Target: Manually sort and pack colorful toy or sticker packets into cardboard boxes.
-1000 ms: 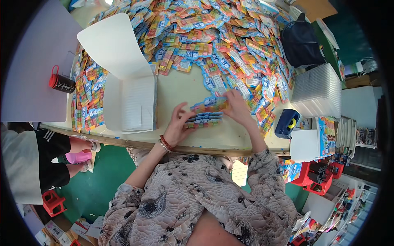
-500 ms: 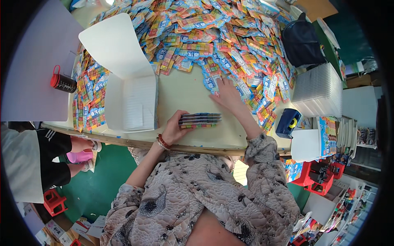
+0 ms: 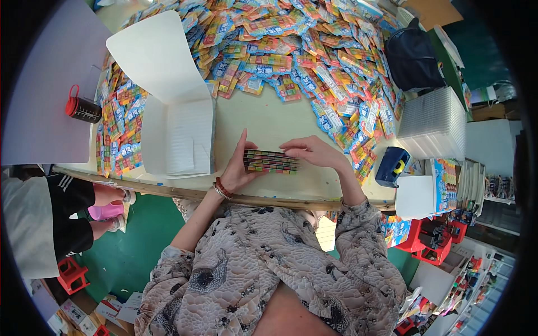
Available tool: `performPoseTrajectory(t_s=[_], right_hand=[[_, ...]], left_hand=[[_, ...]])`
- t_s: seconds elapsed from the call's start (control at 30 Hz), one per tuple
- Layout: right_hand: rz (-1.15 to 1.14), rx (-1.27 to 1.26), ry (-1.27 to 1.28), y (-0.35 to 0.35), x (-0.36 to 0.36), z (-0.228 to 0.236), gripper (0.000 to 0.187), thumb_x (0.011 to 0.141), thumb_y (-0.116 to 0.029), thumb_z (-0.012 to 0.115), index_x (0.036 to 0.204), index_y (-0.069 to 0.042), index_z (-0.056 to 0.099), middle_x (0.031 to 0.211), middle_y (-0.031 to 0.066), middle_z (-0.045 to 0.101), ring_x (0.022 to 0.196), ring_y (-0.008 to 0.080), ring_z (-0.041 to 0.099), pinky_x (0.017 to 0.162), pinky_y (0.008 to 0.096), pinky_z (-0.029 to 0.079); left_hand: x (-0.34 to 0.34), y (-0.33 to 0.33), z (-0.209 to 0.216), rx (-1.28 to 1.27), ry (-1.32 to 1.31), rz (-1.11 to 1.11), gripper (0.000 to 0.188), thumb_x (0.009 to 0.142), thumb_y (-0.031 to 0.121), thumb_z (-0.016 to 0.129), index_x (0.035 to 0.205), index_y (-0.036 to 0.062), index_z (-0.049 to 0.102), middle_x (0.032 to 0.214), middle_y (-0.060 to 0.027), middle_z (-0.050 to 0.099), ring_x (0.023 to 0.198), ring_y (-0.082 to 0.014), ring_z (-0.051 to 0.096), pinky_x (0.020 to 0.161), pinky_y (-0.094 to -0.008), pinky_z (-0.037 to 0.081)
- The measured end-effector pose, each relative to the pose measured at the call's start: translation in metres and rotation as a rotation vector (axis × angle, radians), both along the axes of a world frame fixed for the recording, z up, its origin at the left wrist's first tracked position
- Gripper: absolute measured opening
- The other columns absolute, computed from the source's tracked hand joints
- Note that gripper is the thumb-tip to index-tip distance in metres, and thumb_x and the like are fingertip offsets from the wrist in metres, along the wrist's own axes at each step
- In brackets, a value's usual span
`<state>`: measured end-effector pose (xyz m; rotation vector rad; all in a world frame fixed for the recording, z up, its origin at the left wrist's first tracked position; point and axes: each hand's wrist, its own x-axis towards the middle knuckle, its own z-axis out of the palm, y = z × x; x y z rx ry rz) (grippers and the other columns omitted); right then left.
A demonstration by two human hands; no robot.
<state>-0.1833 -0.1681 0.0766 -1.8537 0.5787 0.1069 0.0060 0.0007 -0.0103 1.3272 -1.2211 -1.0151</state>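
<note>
My left hand (image 3: 236,169) grips one end of a small stack of flat, colourful packets (image 3: 271,162), held on edge just above the table near its front. The thumb and fingers wrap round the stack's left end. My right hand (image 3: 314,151) is at the far right of the stack, its fingers bent together over the far edge and pinching the packets there. Beyond the hands lies a large heap of the same packets (image 3: 269,64), with blue tops and rows of red, yellow and green pieces.
An open white box (image 3: 182,131) stands left of my hands. To the right are a blue tape dispenser (image 3: 391,167), a stack of clear plastic trays (image 3: 434,123) and a dark bag (image 3: 413,56). A dark bottle with a red lid (image 3: 84,109) is at the left; a person (image 3: 28,224) stands nearby.
My right hand has come back from the heap to the stack, and a packet from the heap's near edge is gone from there. My left hand still grips the stack.
</note>
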Motion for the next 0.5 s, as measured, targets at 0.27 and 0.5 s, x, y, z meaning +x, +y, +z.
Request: performPoseTrajectory(t_s=[0.27, 0.5], right_hand=[[-0.093, 0.226, -0.052, 0.006, -0.013, -0.012, 0.033, 0.085, -0.018, 0.067, 0.112, 0.000, 0.063, 0.100, 0.0066, 0.067, 0.091, 0.0120, 0.061, 0.083, 0.0266, 0.048], [-0.153, 0.253, -0.077, 0.008, -0.018, -0.023, 0.030, 0.086, -0.015, 0.064, 0.113, 0.000, 0.063, 0.099, 0.0060, 0.066, 0.090, 0.0112, 0.060, 0.082, 0.0264, 0.048]], left_hand=[[0.004, -0.002, -0.006, -0.113, -0.218, 0.014, 0.114, 0.065, 0.010, 0.084, 0.147, 0.0062, 0.006, 0.115, -0.0141, 0.045, 0.103, -0.0236, 0.049, 0.090, -0.0336, 0.044], [0.003, -0.004, -0.005, -0.135, -0.202, 0.018, 0.114, 0.065, 0.011, 0.085, 0.148, 0.0068, 0.007, 0.116, -0.0143, 0.044, 0.104, -0.0241, 0.050, 0.090, -0.0337, 0.045]])
